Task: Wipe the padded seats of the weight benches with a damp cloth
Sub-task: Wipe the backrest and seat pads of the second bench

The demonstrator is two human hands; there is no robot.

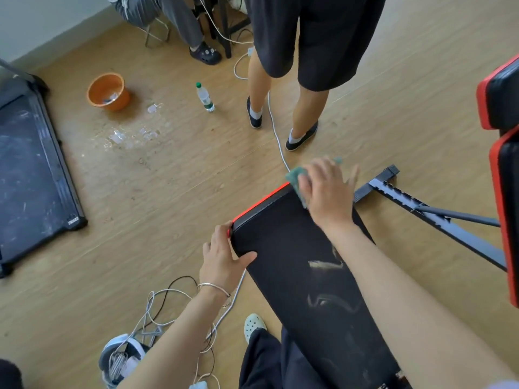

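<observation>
A black padded bench seat [303, 265] with a red edge runs from the centre toward the bottom right, with pale smears on its surface. My right hand [325, 189] presses a green cloth [296, 178] flat on the seat's far end, fingers spread over it. My left hand [224, 256] grips the seat's left corner, thumb on top of the padding. A second bench's black and red pads [502, 102] stand at the right edge.
A person in dark shorts [283, 108] stands just beyond the bench. An orange basin [108, 92], a water bottle [205, 98] and wet debris lie on the wooden floor. A treadmill [31, 175] is at left. Cables [168, 304] lie near my feet.
</observation>
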